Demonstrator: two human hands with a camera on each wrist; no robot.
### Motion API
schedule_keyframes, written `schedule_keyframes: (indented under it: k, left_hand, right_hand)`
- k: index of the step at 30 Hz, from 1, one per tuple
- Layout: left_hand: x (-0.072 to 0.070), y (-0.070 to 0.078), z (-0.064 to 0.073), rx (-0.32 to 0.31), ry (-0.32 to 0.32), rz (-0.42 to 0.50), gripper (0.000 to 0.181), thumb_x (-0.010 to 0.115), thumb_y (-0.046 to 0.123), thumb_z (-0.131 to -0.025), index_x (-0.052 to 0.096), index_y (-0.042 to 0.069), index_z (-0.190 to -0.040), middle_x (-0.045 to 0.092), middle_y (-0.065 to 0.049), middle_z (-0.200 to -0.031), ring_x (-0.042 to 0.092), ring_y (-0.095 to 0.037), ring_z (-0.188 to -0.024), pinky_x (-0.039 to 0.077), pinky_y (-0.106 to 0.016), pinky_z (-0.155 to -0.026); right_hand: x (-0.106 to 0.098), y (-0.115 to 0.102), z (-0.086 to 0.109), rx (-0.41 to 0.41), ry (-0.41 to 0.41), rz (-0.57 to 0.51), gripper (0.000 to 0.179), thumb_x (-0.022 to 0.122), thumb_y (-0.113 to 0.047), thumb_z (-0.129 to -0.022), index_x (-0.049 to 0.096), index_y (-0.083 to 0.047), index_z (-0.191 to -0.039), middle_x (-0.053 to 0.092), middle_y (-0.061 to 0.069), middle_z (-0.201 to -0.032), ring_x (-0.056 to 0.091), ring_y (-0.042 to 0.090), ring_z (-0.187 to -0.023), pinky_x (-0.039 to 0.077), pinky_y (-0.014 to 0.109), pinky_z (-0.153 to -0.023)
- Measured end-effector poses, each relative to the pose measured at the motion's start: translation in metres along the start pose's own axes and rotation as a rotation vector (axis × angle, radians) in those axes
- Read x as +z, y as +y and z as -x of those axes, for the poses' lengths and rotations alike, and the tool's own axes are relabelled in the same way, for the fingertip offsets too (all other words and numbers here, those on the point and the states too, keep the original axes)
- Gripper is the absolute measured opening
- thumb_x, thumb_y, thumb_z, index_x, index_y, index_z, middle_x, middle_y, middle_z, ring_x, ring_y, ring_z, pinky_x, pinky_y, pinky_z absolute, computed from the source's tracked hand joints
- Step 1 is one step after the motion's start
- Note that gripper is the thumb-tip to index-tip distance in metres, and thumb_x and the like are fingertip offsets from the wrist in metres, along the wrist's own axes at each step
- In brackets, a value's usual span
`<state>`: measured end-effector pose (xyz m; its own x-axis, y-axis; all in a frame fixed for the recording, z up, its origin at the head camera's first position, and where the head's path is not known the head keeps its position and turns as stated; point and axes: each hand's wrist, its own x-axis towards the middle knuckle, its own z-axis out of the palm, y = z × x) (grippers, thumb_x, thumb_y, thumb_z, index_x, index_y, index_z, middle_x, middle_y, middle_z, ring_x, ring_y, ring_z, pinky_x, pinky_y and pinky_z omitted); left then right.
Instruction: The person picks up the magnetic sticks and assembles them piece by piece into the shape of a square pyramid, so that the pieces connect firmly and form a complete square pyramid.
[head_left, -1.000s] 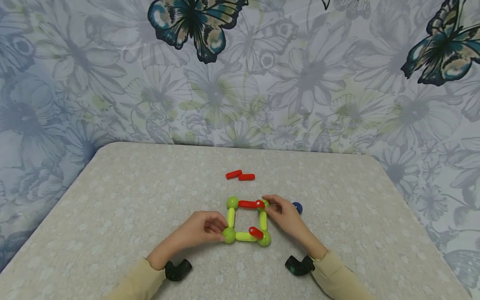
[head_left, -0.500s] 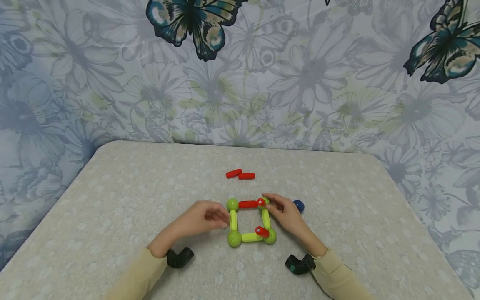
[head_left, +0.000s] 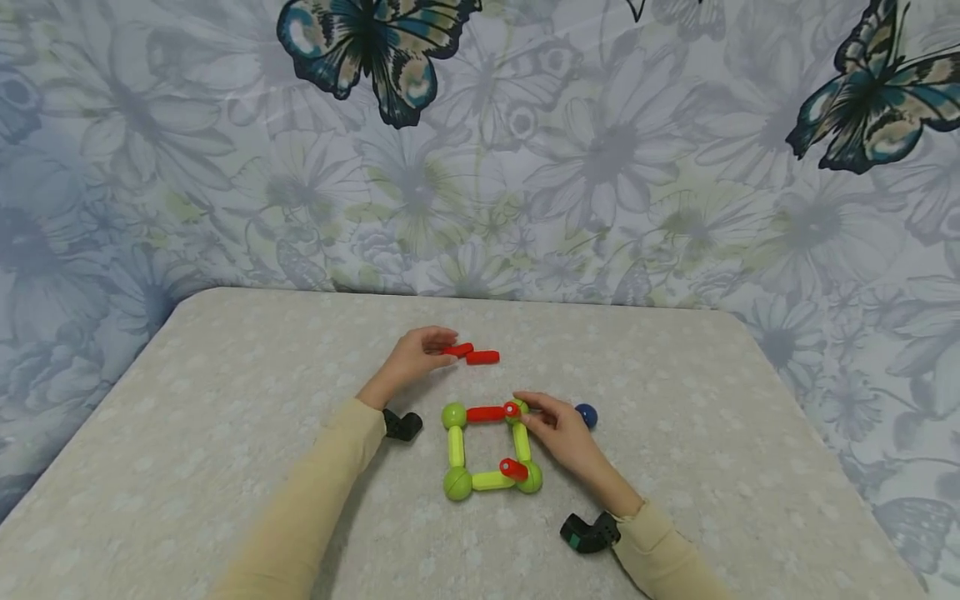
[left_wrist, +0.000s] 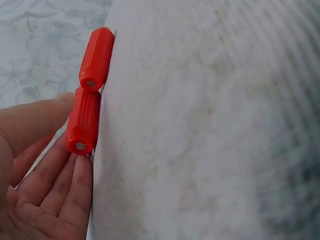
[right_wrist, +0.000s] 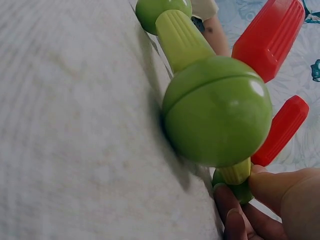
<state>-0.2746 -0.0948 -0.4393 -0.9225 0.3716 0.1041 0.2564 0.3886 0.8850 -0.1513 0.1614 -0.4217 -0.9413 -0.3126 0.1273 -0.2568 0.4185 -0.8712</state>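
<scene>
My left hand (head_left: 416,357) is at the back of the table, thumb and fingers spread around the left end of a red magnetic rod (left_wrist: 83,122). A second red magnetic rod (head_left: 482,357) lies against it. Nearer to me lies a square of green balls (head_left: 454,415) joined by yellow-green rods (head_left: 456,447) and one red rod (head_left: 486,414) along the far side. Red rods (head_left: 514,470) stick up from both right-hand balls. With thumb and fingers, my right hand (head_left: 564,429) holds the far right green ball (head_left: 521,405), partly hidden by the fingers.
A blue ball (head_left: 587,416) sits just behind my right hand. Black wrist cameras (head_left: 590,533) hang from both sleeves. The cloth-covered table (head_left: 187,400) ends at a flowered fabric backdrop (head_left: 480,167).
My left hand has left the near left corner of the square and moved away from me to the loose red rods. The right hand stays at the far right ball.
</scene>
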Motion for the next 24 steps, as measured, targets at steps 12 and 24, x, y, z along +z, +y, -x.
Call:
schedule_keyframes:
  k: [12, 24]
  left_hand:
    - [-0.004, -0.003, 0.008, -0.073, 0.056, -0.2, 0.021, 0.07, 0.005, -0.084, 0.068, -0.001, -0.104, 0.065, -0.009, -0.091, 0.059, -0.021, -0.082, 0.048, -0.034, -0.072]
    - [-0.018, -0.007, 0.029, -0.072, 0.077, -0.251, 0.018, 0.07, 0.005, -0.083, 0.069, 0.001, -0.1, 0.063, -0.006, -0.087, 0.058, -0.02, -0.078, 0.047, -0.035, -0.071]
  right_hand:
    - [0.0, 0.001, -0.002, -0.006, 0.008, -0.006, 0.032, 0.057, 0.0, -0.093, 0.056, 0.008, -0.124, 0.058, 0.022, -0.119, 0.059, 0.033, -0.08, 0.044, 0.023, -0.064]
    - [0.002, 0.001, -0.002, 0.023, 0.003, -0.019, 0.033, 0.056, 0.001, -0.092, 0.056, 0.007, -0.125, 0.057, 0.021, -0.12, 0.057, 0.031, -0.077, 0.042, 0.022, -0.059]
